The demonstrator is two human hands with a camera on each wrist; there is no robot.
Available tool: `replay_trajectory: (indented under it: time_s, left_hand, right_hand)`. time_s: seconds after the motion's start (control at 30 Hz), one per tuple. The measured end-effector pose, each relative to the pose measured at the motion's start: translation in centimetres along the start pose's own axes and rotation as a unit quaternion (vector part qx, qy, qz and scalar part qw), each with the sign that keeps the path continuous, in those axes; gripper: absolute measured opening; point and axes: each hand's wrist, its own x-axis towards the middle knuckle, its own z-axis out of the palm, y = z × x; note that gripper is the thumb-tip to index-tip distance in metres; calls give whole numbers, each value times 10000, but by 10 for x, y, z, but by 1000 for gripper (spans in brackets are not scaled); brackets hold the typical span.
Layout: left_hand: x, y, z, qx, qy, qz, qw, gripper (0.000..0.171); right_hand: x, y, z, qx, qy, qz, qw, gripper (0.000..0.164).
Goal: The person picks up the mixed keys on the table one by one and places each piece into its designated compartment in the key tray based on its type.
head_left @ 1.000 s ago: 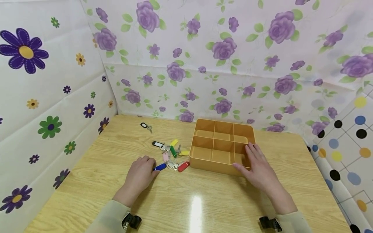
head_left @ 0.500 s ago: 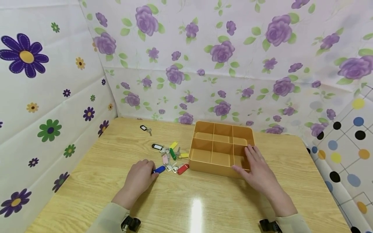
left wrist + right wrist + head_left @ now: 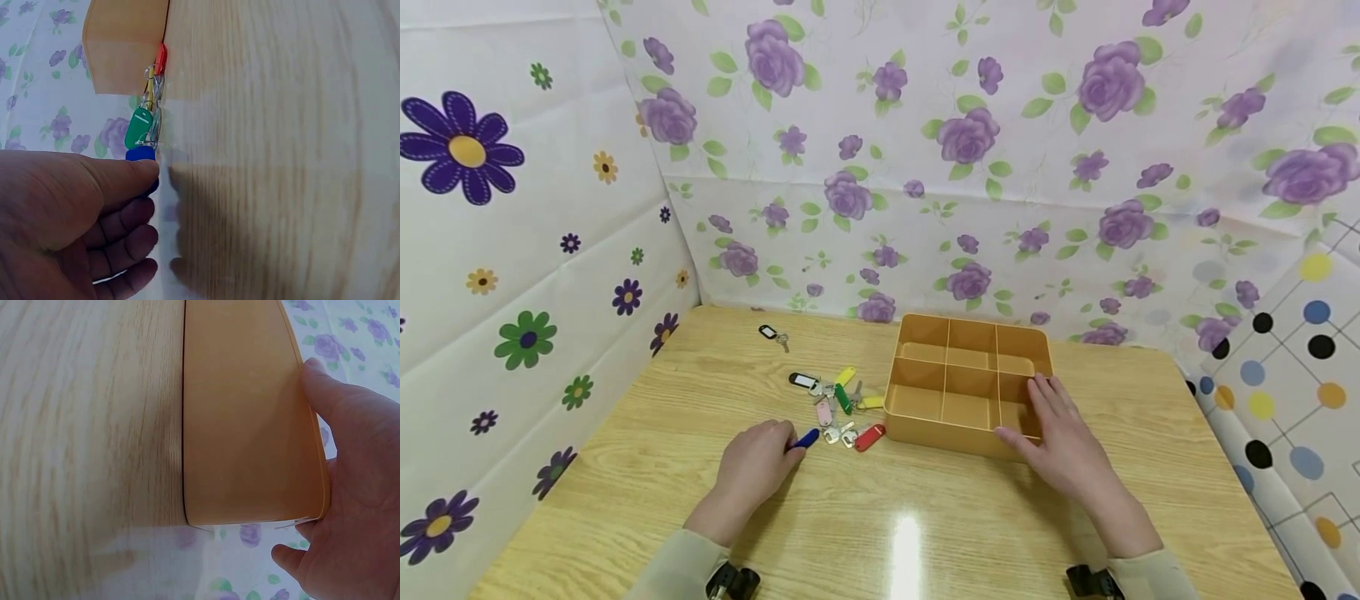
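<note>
My left hand (image 3: 756,462) pinches a blue key tag (image 3: 807,439) between thumb and index finger, low over the table. In the left wrist view the same blue tag (image 3: 142,154) is partly covered by the thumb. Just beyond it lies a cluster of keys with tags: red (image 3: 870,437), pink (image 3: 824,413), green (image 3: 843,399), two yellow and a black-framed one (image 3: 803,380). My right hand (image 3: 1066,442) rests on the near right corner of an orange six-compartment box (image 3: 958,435), thumb on the front rim and fingers along the right side.
Another black-framed key tag (image 3: 767,332) with its key lies alone at the back left of the wooden table (image 3: 835,525). Flower-patterned cloth (image 3: 820,217) stands behind and at the left, dotted cloth (image 3: 1292,417) at the right.
The blue key tag has tilted more edge-on in my left fingers, and the left hand has drawn slightly left. My right hand and the box stay put; the head view has shifted a little.
</note>
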Motion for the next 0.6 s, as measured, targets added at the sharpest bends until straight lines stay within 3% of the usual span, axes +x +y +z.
replay_trajectory:
  time_s: [0.37, 0.6]
  left_hand:
    - [4, 10, -12, -160, 639, 212, 9976, 21]
    - [7, 14, -18, -328, 723, 149, 9967, 16]
  right_hand:
    - [0, 1, 0, -41, 7, -19, 10000, 108]
    - [0, 2, 2, -19, 17, -14, 10000, 108]
